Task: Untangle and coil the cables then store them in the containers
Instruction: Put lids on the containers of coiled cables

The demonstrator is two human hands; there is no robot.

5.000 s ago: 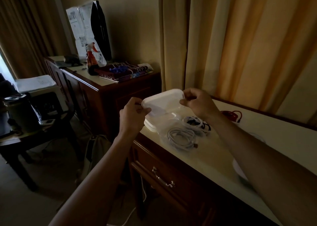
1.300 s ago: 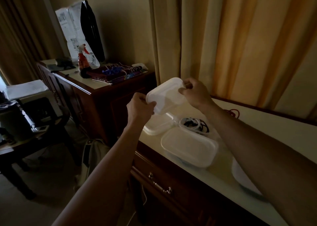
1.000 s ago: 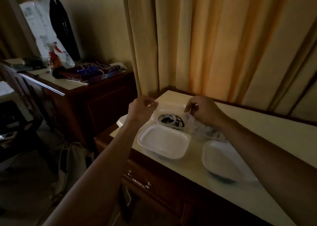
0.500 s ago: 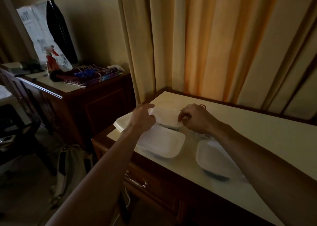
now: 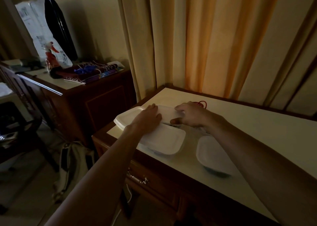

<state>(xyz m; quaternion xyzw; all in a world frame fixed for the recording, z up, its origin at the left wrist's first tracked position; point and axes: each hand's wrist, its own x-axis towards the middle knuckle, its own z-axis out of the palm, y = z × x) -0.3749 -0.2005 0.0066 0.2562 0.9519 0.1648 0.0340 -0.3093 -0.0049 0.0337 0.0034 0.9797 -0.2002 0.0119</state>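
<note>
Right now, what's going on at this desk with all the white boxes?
A person is pressing a white lid down onto a container at the back of the desk, left hand flat on it, right hand gripping its edge. Two more lidded containers sit nearer. A red cable lies loose behind.

Dim room. Curtain [image 5: 214, 42] hangs behind the desk's [image 5: 257, 131] far edge; a metal drawer handle [image 5: 138, 179] shows on the desk front. Dark wooden cabinet [image 5: 96, 104] stands to the left, with folded cloth [image 5: 92, 70] near its right edge and a spray bottle [image 5: 50, 59] beside the cloth. Pale bag [image 5: 73, 164] slumps on the floor.
</note>
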